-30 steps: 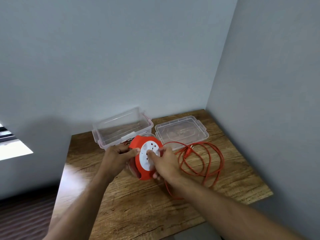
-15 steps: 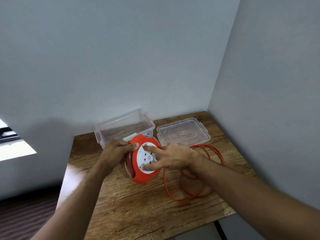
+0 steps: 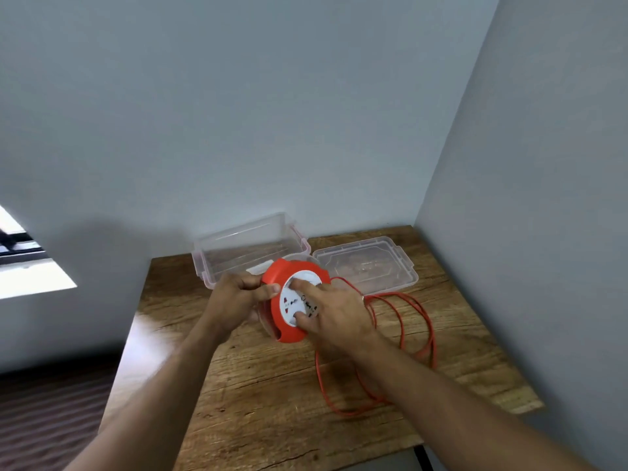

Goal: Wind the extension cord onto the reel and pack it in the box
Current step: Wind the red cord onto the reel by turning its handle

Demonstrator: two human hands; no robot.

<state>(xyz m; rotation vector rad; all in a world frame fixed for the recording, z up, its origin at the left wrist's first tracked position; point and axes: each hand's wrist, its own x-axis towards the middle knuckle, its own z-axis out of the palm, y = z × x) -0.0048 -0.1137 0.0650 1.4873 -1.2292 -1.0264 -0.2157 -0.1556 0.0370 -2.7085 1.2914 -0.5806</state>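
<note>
**Both hands on the reel, cord loose on the table**

Head view, the only one: your left hand has the reel clamped by its left rim, fingers wrapped round the orange edge, thumb lying across the front. The reel stands tilted on its edge, its white socket face turned toward you and a little to the right. Whether its bottom edge touches the table or hangs just above it, you can't tell from here.

Your right hand is spread over that white face, fingertips pressed flat on the disc and the thumb on its lower part. That is a pressing hold, fingers splayed, not curled round anything.

The cord lies in loose orange loops on the wood, to the right of the reel and partly under your right forearm, running from near the reel out toward the table's right side and back toward you. A little orange shows inside the reel's clear side; how much is wound on is hard to judge.

Just behind the reel sits the box, clear, open, against the wall. Beside it on the right, the lid lies flat on the table, near the corner of the walls.
</note>
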